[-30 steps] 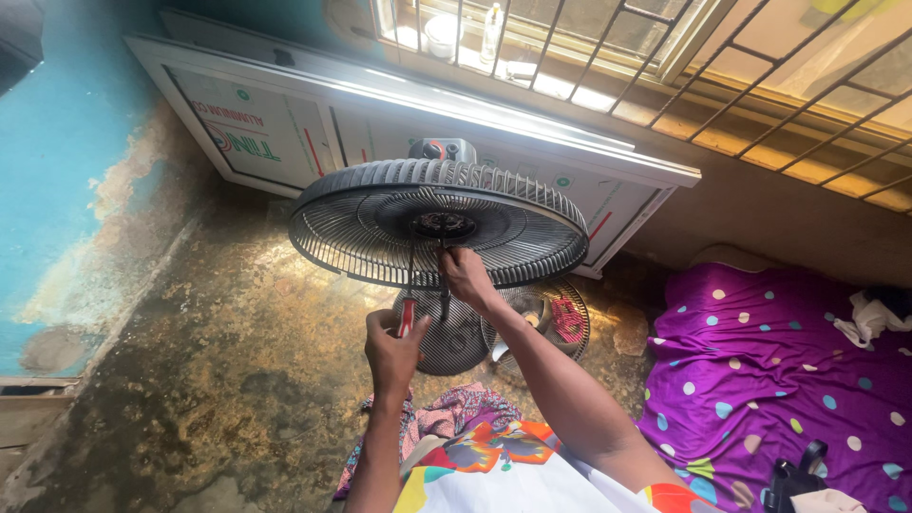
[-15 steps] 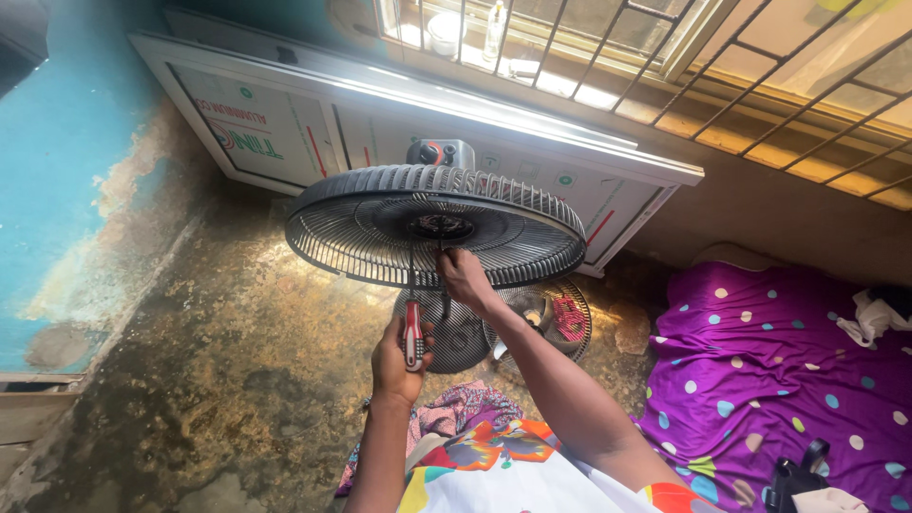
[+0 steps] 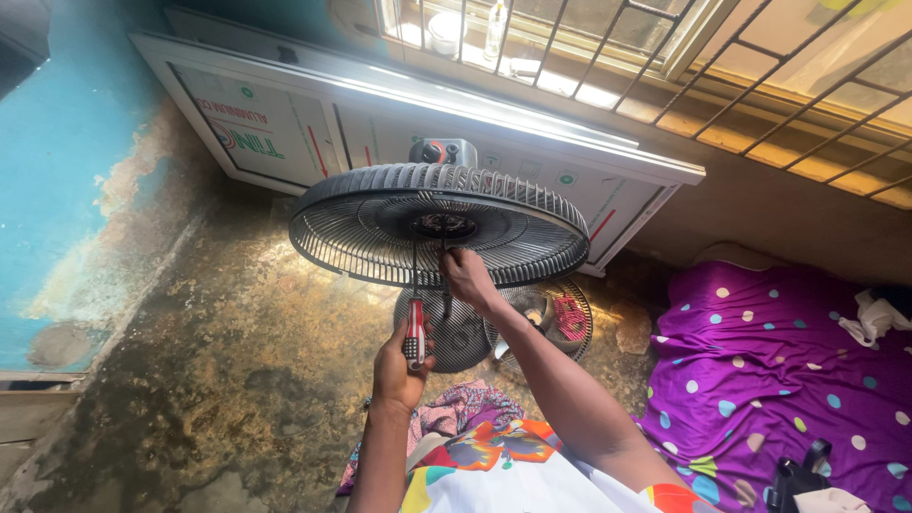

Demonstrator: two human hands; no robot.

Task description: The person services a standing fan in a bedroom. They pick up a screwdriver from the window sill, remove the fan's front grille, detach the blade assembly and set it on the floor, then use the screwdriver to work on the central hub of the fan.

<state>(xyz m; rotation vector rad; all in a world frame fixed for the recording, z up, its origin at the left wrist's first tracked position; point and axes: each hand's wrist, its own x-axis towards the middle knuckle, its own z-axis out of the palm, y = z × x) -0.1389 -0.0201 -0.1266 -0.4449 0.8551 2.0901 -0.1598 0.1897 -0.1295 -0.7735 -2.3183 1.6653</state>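
Gripping the screwdriver (image 3: 415,334), the left hand (image 3: 399,366) wraps its fingers tightly around the handle. Right hand (image 3: 467,277) pinches the fan guard (image 3: 437,223); keeping the shaft straight seems wise.

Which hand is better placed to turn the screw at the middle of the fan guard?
The left hand. It holds the red-handled screwdriver, whose shaft points up into the fan guard near the hub. The right hand only grips the guard wires beside it, probably steadying it.
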